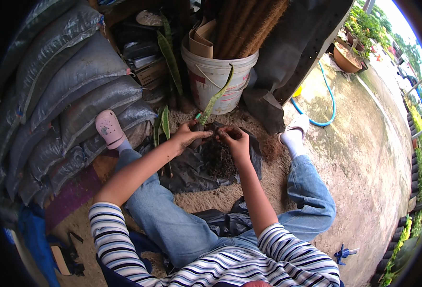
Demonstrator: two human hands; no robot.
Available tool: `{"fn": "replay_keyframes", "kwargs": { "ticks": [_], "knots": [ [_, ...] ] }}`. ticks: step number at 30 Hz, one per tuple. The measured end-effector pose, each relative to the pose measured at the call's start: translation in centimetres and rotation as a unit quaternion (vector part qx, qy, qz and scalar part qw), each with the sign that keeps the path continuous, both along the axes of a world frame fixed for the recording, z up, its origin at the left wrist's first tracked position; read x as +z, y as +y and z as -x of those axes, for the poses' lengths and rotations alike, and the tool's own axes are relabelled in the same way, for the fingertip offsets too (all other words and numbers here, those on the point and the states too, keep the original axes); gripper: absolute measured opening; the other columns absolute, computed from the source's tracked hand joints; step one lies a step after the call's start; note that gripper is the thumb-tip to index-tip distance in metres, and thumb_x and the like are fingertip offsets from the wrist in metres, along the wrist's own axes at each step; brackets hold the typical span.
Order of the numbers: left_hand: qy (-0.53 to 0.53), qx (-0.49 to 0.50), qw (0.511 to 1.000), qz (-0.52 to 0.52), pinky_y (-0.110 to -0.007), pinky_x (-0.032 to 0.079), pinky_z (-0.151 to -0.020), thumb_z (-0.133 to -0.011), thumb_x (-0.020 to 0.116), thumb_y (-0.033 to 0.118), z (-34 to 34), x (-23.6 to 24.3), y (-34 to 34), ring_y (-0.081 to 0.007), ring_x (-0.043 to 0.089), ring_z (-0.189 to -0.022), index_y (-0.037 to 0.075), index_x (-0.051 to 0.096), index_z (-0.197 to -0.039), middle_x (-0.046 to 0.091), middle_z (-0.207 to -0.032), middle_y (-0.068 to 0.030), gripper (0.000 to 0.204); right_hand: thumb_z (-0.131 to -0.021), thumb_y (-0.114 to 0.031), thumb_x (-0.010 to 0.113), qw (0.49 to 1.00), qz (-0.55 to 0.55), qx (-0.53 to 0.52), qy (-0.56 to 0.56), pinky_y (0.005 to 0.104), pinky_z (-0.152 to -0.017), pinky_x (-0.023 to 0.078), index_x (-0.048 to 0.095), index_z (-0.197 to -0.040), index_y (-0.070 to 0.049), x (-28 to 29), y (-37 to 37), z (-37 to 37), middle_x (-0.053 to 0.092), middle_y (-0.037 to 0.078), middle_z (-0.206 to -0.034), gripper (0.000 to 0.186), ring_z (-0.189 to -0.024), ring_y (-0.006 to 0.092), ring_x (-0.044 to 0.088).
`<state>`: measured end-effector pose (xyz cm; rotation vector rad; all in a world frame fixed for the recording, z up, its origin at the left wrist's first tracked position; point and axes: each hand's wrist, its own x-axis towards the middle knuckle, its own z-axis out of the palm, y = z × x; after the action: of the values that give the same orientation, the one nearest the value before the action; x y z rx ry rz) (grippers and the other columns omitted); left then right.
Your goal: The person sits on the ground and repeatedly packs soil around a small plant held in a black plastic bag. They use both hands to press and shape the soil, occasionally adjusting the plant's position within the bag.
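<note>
My left hand (190, 135) is closed around the base of a snake plant (216, 98), whose long mottled green leaf stands up and leans right, in front of the bucket. Close beside it, my right hand (234, 139) has its soil-darkened fingertips pinched together; what they hold, if anything, is hidden. Below both hands, dark crumbly soil (219, 162) lies heaped on a black plastic sheet (187, 178) on the sandy ground. More snake plant leaves (166, 122) are on the ground to the left of my left hand.
A white bucket (202, 88) holding brown fibrous poles (249, 24) stands ahead. Stacked grey sacks (84, 71) fill the left side. A blue hose (333, 103) curves over the concrete at right, with a potted plant (348, 57) beyond. A blue tool-like object (345, 253) lies lower right.
</note>
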<state>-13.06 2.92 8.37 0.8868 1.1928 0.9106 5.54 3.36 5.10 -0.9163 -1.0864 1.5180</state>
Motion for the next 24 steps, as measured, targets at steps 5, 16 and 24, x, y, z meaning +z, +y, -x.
{"fn": "replay_keyframes", "kwargs": {
  "ticks": [5,16,24],
  "knots": [
    [-0.007,0.019,1.000,-0.001,-0.026,0.052,-0.070,-0.074,0.072,0.006,-0.3,0.6,-0.2,-0.0128,0.062,-0.082,0.004,0.056,-0.107,0.063,-0.097,-0.0051,0.037,-0.080,-0.006,0.065,0.988,-0.065,-0.016,-0.139,0.0244,-0.069,0.047,0.062,-0.089,0.004,0.2,0.0,-0.5,0.065,0.006,-0.081,0.014,-0.076,0.0107,0.060],
    [0.031,0.032,0.999,-0.017,-0.025,0.051,-0.070,-0.073,0.073,0.006,-0.3,0.6,-0.2,-0.0118,0.062,-0.080,0.001,0.056,-0.107,0.064,-0.095,-0.0054,0.038,-0.083,-0.006,0.059,0.976,-0.106,-0.024,-0.191,0.0270,-0.079,0.045,0.056,-0.098,0.005,-0.6,0.1,-0.9,0.064,0.010,-0.090,0.020,-0.085,0.0138,0.058],
    [0.043,0.069,0.997,0.001,-0.027,0.054,-0.065,-0.072,0.074,0.005,-0.7,1.3,-0.1,-0.0133,0.063,-0.079,-0.002,0.053,-0.108,0.064,-0.093,-0.0076,0.043,-0.082,-0.009,0.062,0.986,-0.058,-0.026,-0.153,0.0255,-0.080,0.044,0.060,-0.096,0.004,-2.4,1.1,-3.6,0.064,0.006,-0.089,0.019,-0.084,0.0118,0.058]
  ]
}}
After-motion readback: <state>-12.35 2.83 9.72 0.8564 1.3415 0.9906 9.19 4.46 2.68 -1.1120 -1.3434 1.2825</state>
